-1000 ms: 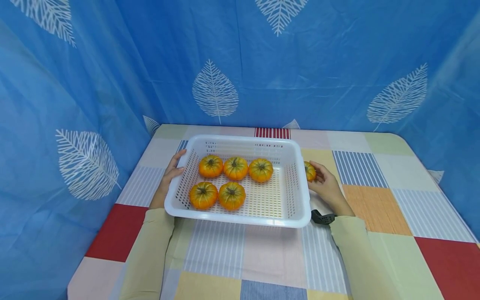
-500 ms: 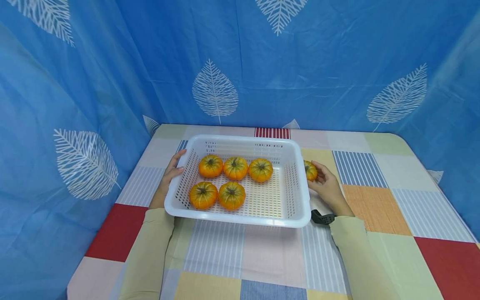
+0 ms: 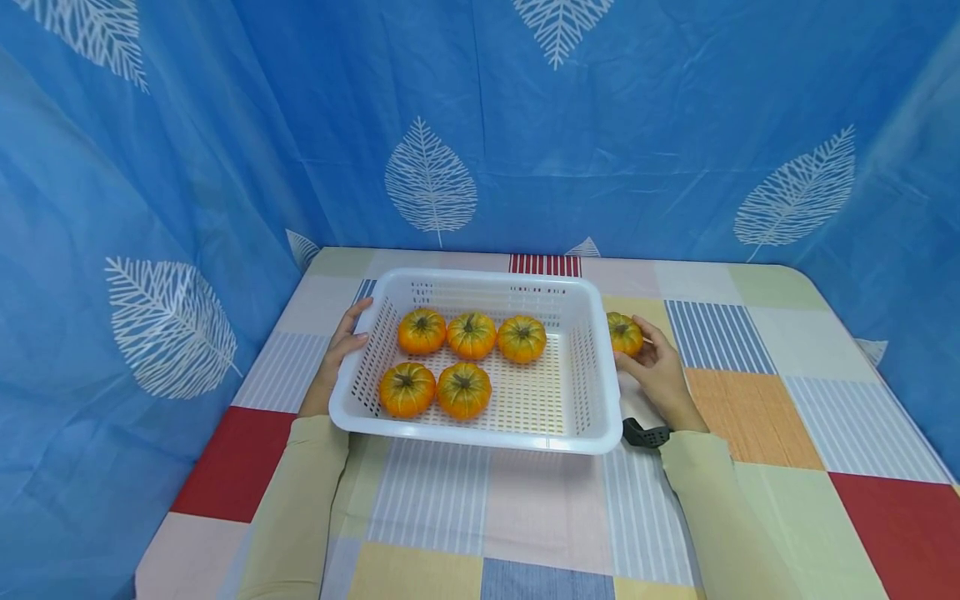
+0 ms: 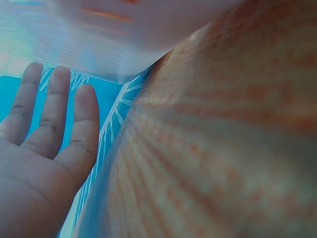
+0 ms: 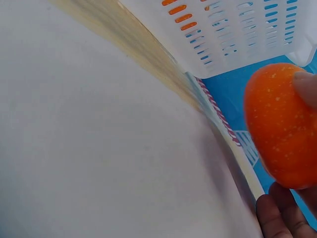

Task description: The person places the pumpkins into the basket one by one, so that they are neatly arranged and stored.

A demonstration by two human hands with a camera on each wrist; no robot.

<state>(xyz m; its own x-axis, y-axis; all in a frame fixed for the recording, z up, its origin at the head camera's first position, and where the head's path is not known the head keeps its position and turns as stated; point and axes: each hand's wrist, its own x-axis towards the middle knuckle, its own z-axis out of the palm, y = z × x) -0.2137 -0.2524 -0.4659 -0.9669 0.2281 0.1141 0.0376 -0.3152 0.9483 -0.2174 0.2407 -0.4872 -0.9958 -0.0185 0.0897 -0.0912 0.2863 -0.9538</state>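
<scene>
A white plastic basket [image 3: 472, 434] with slotted walls stands mid-table in the head view. Inside are several small orange-green pumpkins: three in the back row, with one pumpkin [image 3: 522, 339] at its right end, and two in front, including one [image 3: 407, 390] at the left. My left hand [image 3: 333, 358] lies against the basket's left side; in the left wrist view its fingers [image 4: 58, 94] are straight. Just outside the right wall, my right hand [image 3: 663, 379] holds another pumpkin [image 3: 626, 335]. The right wrist view shows that pumpkin's smooth orange underside [image 5: 277, 124], with the thumb on it.
A patchwork tablecloth [image 3: 750, 417] covers the table. Behind it and at the left hangs a blue curtain [image 3: 555, 150] with white leaf prints. A black band [image 3: 645, 434] is on the right wrist.
The pumpkin in my right hand has shifted slightly right and up, and more of it shows beyond the basket's wall. My left hand and the basket stay in place.
</scene>
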